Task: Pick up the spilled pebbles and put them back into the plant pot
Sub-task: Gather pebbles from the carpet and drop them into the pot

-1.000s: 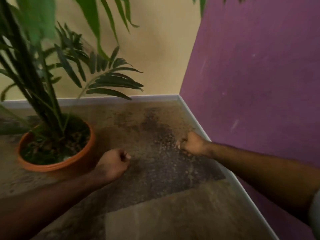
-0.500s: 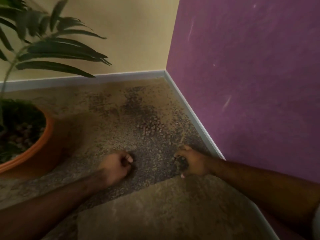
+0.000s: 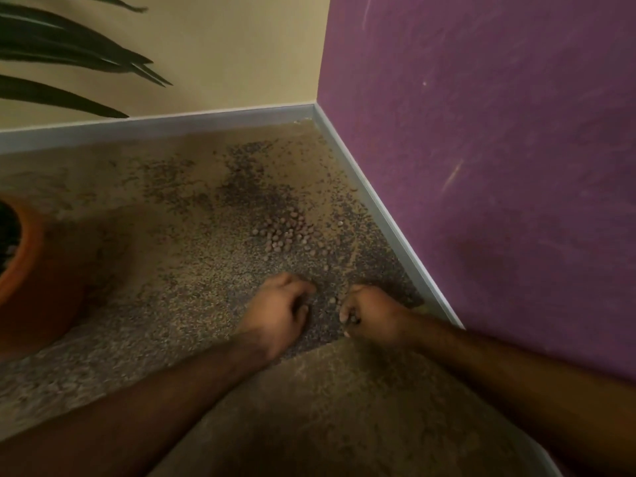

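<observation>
Left hand (image 3: 278,311) and right hand (image 3: 370,313) curled on gritty floor (image 3: 344,407), grip contents unclear; small round pebbles (image 3: 285,234) clustered beyond; terracotta pot (image 3: 24,266) far left.

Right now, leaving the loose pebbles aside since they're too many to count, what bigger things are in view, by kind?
Hands: 2, the left hand and the right hand, both down on the floor
Plant pots: 1, the orange plant pot, only partly in view
Walls: 2, the cream wall and the purple wall
Total: 5
</observation>
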Demonstrator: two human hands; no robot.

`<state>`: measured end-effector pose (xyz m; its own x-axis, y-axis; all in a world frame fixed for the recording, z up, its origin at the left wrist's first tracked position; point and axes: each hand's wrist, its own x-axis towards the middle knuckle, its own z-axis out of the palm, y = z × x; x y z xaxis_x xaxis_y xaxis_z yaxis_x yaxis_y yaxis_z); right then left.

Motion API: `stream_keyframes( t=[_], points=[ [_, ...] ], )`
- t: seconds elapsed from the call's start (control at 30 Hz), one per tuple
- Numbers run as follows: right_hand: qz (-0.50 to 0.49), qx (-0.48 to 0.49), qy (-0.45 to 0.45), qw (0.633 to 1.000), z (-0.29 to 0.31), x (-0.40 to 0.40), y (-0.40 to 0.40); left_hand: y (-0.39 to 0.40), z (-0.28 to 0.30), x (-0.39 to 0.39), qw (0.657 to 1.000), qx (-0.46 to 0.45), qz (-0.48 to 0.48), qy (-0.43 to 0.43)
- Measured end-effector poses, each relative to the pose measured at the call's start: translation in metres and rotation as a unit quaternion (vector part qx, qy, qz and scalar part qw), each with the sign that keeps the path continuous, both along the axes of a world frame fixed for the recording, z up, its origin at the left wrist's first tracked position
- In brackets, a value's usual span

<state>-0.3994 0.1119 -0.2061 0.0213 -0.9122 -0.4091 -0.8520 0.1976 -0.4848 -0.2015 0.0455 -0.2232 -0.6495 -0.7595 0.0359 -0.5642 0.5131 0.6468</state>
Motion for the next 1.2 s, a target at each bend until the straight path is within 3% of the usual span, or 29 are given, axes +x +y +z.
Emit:
stream_keyframes(
  t=[0.17,0.27,0.37,0.47,0.57,0.63,0.73,0.87,0.97,1.2],
  points=[
    [0.017,0.034,0.046,0.998,-0.002,0.000,-0.001,0.005,-0.010,-0.033,0.980,-0.023,-0.084,-0.177],
    [-0.022,0.040,0.023,0.999,-0.001,-0.010,-0.005,0.014,-0.017,-0.045,0.965,-0.032,-0.136,-0.220],
    [-0.101,0.026,0.013,0.994,0.003,-0.020,-0.013,0.017,-0.023,-0.046,0.975,-0.063,-0.114,-0.183],
    [-0.173,0.005,-0.019,0.985,0.005,-0.023,-0.027,0.011,-0.027,-0.034,0.992,-0.017,-0.062,-0.112],
    [-0.200,-0.026,-0.030,0.979,0.008,-0.025,-0.047,0.001,-0.033,-0.021,0.993,-0.046,-0.055,-0.098],
    [-0.216,-0.045,-0.031,0.975,0.009,-0.026,-0.062,-0.007,-0.031,-0.012,0.998,-0.008,-0.001,-0.068],
    [-0.246,-0.061,-0.023,0.967,0.006,-0.024,-0.085,-0.025,-0.030,0.001,0.998,-0.019,0.050,-0.030],
    [-0.211,-0.098,0.038,0.972,-0.002,-0.014,-0.099,-0.054,-0.023,0.014,0.988,-0.054,0.140,-0.042],
    [-0.130,-0.092,0.078,0.984,-0.011,-0.004,-0.102,-0.070,-0.018,0.016,0.979,-0.069,0.189,-0.038],
    [-0.003,-0.100,0.076,0.992,-0.021,0.011,-0.100,-0.083,-0.012,-0.009,0.987,-0.030,0.154,-0.032]
  ],
)
